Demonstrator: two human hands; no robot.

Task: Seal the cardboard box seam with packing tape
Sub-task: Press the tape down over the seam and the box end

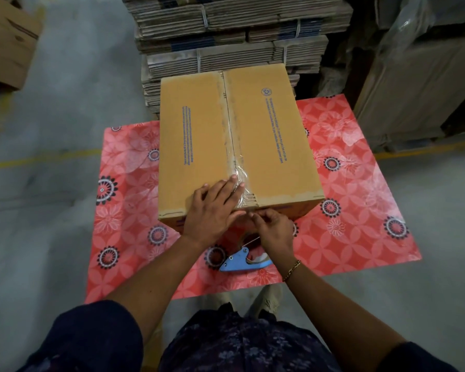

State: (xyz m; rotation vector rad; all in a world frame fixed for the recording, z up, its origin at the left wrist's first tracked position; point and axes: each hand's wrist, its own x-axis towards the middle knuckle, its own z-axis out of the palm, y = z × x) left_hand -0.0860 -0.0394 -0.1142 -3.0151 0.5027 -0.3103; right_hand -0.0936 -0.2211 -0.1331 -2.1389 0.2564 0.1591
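The cardboard box (236,146) sits on a red flowery mat (346,210); clear tape (235,154) runs along its middle seam; the left hand (212,208) lies flat and open on the tape at the near edge; the right hand (273,229) pinches the tape just below, above a blue tape dispenser (242,261).

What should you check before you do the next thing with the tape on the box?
1. Tape covers the seam along the top of the box: ok.
2. Tape lies smooth: not ok, it is wrinkled near the front edge.
3. Left hand presses the tape down at the front edge: ok.
4. Right hand has the tape end at the front face: cannot tell, the fingers hide it.
5. Tape dispenser within reach on the red mat: ok.
6. Box sits flat on the mat: ok.
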